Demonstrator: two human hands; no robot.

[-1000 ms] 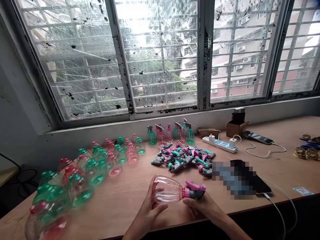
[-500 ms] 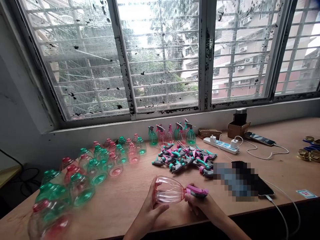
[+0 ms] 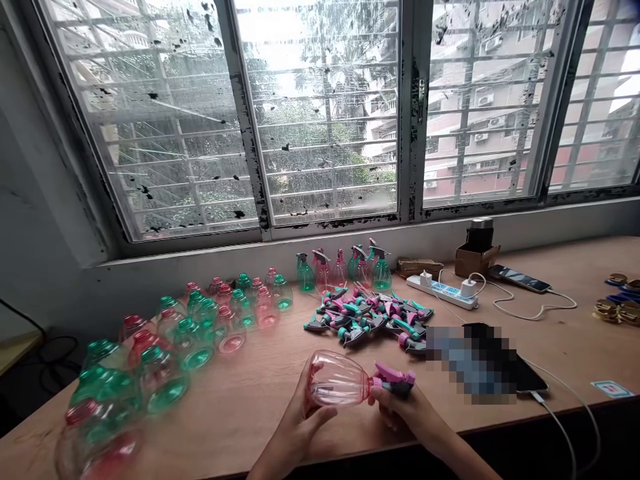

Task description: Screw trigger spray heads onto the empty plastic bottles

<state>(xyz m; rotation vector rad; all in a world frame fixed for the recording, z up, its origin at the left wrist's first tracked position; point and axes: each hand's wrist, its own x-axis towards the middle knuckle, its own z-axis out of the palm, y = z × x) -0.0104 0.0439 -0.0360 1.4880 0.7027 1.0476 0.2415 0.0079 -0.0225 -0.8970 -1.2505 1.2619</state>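
A clear pink spray bottle [image 3: 337, 380] lies on its side in the air above the table's near edge, its neck toward the right. My left hand [image 3: 303, 417] is wrapped round the bottle's base end, thumb along the near side. At the neck sits a pink and grey trigger sprayer head [image 3: 395, 379], gripped by the fingers of my right hand [image 3: 400, 410]. Some of the right fingers are hidden behind and below the sprayer head. Beyond my hands lies a heap of loose pink, teal and grey sprayer heads [image 3: 367, 315].
Open green and pink bottles [image 3: 187, 343] stand in rows at the left. Several bottles with sprayers fitted [image 3: 345, 270] line the wall under the window. At the right are a power strip [image 3: 443, 291], a small cardboard box [image 3: 475, 259], phones [image 3: 520, 279] and charging cables.
The pink and grey sprayer head has turned a little at the bottle's neck, showing more of its grey part. My left hand and the bottle stay almost still.
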